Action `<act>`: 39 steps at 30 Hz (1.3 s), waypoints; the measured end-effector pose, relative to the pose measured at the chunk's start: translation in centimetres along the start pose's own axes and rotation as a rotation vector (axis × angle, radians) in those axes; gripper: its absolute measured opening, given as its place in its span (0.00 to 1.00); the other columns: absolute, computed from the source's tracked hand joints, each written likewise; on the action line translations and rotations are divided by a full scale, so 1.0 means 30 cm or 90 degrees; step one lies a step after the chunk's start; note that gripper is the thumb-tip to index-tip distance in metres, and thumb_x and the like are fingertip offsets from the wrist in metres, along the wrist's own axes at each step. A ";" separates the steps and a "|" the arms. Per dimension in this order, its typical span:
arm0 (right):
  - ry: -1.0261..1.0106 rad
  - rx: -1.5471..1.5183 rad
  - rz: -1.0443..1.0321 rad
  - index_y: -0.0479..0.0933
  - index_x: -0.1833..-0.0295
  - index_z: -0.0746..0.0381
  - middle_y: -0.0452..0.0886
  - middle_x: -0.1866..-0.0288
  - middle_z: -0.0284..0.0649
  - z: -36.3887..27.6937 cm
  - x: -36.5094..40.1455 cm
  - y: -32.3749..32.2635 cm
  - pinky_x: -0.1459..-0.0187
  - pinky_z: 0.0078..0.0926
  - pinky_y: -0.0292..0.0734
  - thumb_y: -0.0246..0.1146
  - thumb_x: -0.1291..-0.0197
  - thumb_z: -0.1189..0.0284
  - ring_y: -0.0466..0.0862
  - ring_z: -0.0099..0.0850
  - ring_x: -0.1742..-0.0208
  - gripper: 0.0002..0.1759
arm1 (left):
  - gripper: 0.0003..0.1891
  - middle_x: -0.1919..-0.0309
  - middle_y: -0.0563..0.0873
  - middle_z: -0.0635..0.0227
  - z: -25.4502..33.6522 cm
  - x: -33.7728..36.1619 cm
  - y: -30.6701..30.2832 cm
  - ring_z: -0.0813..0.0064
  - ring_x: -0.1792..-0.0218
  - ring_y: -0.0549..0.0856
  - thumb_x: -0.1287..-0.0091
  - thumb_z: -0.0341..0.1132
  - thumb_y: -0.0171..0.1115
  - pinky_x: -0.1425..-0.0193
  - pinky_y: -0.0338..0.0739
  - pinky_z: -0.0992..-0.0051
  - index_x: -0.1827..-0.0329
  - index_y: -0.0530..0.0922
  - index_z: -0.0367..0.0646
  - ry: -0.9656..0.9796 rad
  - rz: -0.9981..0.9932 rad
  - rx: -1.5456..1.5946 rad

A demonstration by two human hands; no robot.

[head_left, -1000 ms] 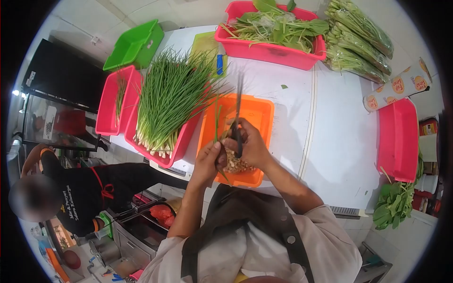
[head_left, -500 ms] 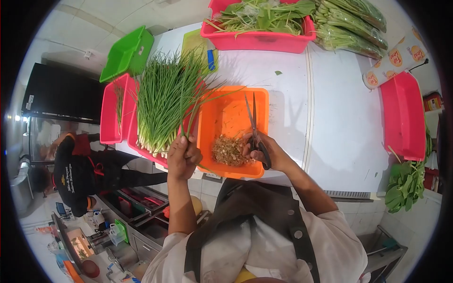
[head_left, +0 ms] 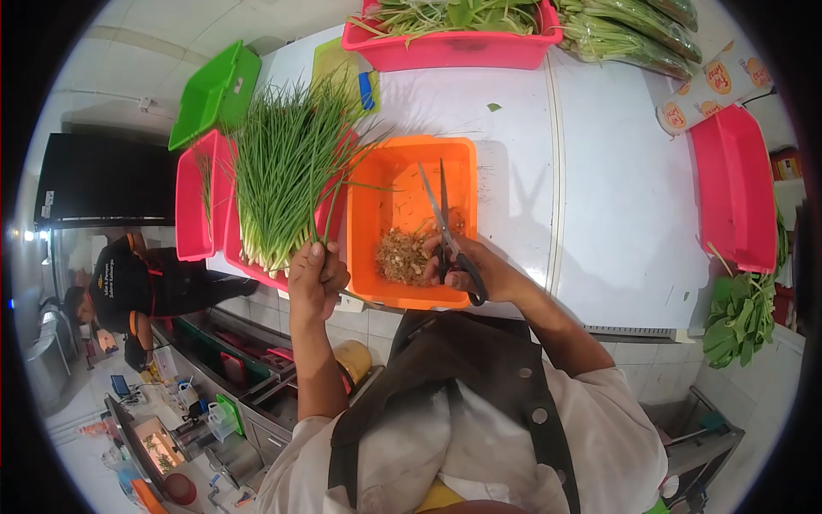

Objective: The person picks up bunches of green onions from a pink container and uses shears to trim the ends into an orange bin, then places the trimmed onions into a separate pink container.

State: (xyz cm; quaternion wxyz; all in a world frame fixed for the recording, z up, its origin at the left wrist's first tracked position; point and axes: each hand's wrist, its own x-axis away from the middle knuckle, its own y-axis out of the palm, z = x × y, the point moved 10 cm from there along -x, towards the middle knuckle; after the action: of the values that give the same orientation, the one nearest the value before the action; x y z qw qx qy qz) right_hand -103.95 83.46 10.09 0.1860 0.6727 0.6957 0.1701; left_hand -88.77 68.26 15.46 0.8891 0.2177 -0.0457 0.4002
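Note:
My left hand (head_left: 317, 276) pinches the lower end of a green scallion, whose long leaves reach up over the bin edge. Beside it, a big bunch of scallions (head_left: 287, 163) fills a pink bin, white ends toward me. In my right hand (head_left: 462, 270) is a pair of black-handled scissors (head_left: 443, 206), blades a little apart and pointing away from me. The scissors are above an orange bin (head_left: 413, 154), apart from the scallion. Brown, dry-looking trimmings (head_left: 402, 255) lie in that bin.
A pink bin of leafy greens (head_left: 454, 51) and bagged greens (head_left: 629, 43) stand at the far side. To the left are a narrow pink bin (head_left: 193, 206) and a green bin (head_left: 214, 94). Another pink bin (head_left: 736, 188) is at right. A co-worker (head_left: 128, 283) stands left.
The view has shifted slightly, so the bins sit higher and further left. My left hand still holds a scallion and my right the scissors. The co-worker at left has changed posture.

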 end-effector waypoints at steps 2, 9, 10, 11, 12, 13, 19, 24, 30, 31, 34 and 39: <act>0.024 -0.013 -0.022 0.64 0.30 0.62 0.79 0.53 0.38 0.016 0.003 0.027 0.47 0.28 0.74 0.69 0.34 0.60 0.78 0.26 0.52 0.33 | 0.14 0.82 0.60 0.80 -0.001 0.000 -0.007 0.87 0.84 0.54 0.21 0.43 0.53 0.79 0.49 0.80 0.56 0.77 0.41 0.003 -0.010 0.004; 0.069 -0.094 -0.088 0.64 0.30 0.63 0.78 0.51 0.40 0.065 0.007 0.116 0.44 0.31 0.73 0.71 0.39 0.49 0.79 0.30 0.50 0.42 | 0.14 0.82 0.60 0.81 0.002 0.004 -0.021 0.87 0.84 0.54 0.21 0.44 0.53 0.79 0.49 0.81 0.56 0.77 0.41 0.006 0.012 -0.008; 0.068 -0.094 -0.091 0.64 0.30 0.63 0.78 0.52 0.39 0.063 0.000 0.121 0.44 0.31 0.73 0.71 0.39 0.50 0.78 0.29 0.50 0.42 | 0.14 0.82 0.60 0.81 -0.004 0.005 -0.020 0.87 0.84 0.55 0.21 0.44 0.52 0.79 0.49 0.81 0.55 0.77 0.41 0.002 0.005 -0.006; 0.067 -0.094 -0.094 0.64 0.30 0.63 0.78 0.52 0.39 0.061 -0.007 0.127 0.43 0.31 0.73 0.71 0.39 0.50 0.78 0.29 0.50 0.41 | 0.14 0.82 0.60 0.81 -0.012 0.007 -0.021 0.87 0.84 0.55 0.21 0.43 0.52 0.79 0.50 0.81 0.55 0.77 0.41 -0.001 -0.003 -0.004; 0.067 -0.100 -0.083 0.64 0.31 0.63 0.78 0.52 0.39 0.054 -0.015 0.130 0.44 0.31 0.74 0.71 0.39 0.50 0.79 0.29 0.50 0.41 | 0.14 0.82 0.60 0.81 -0.019 0.009 -0.020 0.87 0.84 0.55 0.20 0.43 0.52 0.79 0.50 0.81 0.55 0.77 0.40 -0.005 -0.010 -0.003; 0.066 -0.106 -0.072 0.65 0.31 0.63 0.78 0.53 0.39 0.042 -0.022 0.134 0.45 0.31 0.74 0.71 0.39 0.50 0.79 0.29 0.51 0.40 | 0.14 0.81 0.60 0.81 -0.024 0.012 -0.013 0.87 0.84 0.55 0.20 0.43 0.51 0.79 0.50 0.81 0.55 0.76 0.40 -0.007 -0.022 -0.012; 0.083 -0.097 -0.010 0.69 0.35 0.63 0.81 0.60 0.37 0.019 -0.068 0.085 0.56 0.25 0.76 0.66 0.35 0.47 0.81 0.26 0.59 0.36 | 0.14 0.82 0.61 0.80 -0.071 0.031 -0.021 0.87 0.84 0.56 0.20 0.42 0.50 0.80 0.51 0.81 0.54 0.76 0.40 -0.027 -0.035 -0.046; 0.061 -0.067 -0.007 0.70 0.35 0.64 0.82 0.62 0.36 0.049 -0.061 0.037 0.59 0.21 0.74 0.64 0.33 0.47 0.82 0.24 0.61 0.34 | 0.13 0.84 0.60 0.81 -0.043 0.053 -0.025 0.87 0.86 0.56 0.20 0.43 0.49 0.81 0.51 0.81 0.54 0.76 0.43 -0.001 -0.050 -0.017; 0.051 -0.075 -0.105 0.67 0.30 0.63 0.81 0.59 0.36 0.108 -0.039 0.080 0.58 0.22 0.74 0.63 0.32 0.47 0.81 0.25 0.58 0.37 | 0.15 0.85 0.58 0.81 -0.023 0.077 0.003 0.87 0.88 0.54 0.18 0.44 0.43 0.83 0.51 0.81 0.55 0.73 0.44 -0.009 -0.195 0.158; 0.066 -0.068 -0.116 0.66 0.30 0.63 0.81 0.58 0.37 0.110 -0.041 0.094 0.57 0.22 0.74 0.62 0.33 0.46 0.81 0.25 0.58 0.38 | 0.15 0.85 0.58 0.81 -0.024 0.077 0.011 0.87 0.88 0.54 0.18 0.44 0.43 0.84 0.50 0.81 0.55 0.73 0.44 -0.009 -0.210 0.170; 0.058 -0.070 -0.150 0.65 0.30 0.64 0.80 0.60 0.36 0.087 -0.055 0.145 0.58 0.23 0.73 0.60 0.32 0.43 0.80 0.25 0.58 0.40 | 0.16 0.86 0.57 0.82 -0.031 0.079 0.029 0.88 0.89 0.52 0.18 0.45 0.41 0.85 0.49 0.81 0.56 0.72 0.44 -0.011 -0.240 0.195; 0.055 -0.138 -0.151 0.65 0.31 0.65 0.81 0.62 0.36 0.057 -0.073 0.189 0.59 0.23 0.73 0.59 0.34 0.40 0.81 0.24 0.59 0.43 | 0.16 0.86 0.56 0.82 -0.052 0.088 0.060 0.88 0.89 0.51 0.18 0.45 0.41 0.86 0.48 0.81 0.57 0.71 0.44 -0.047 -0.264 0.199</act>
State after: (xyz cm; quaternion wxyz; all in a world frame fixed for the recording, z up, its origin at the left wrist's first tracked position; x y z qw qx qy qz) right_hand -98.10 81.46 11.42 0.2461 0.5538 0.7552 0.2498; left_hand -88.44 71.80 15.35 0.9055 0.3713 0.0299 0.2031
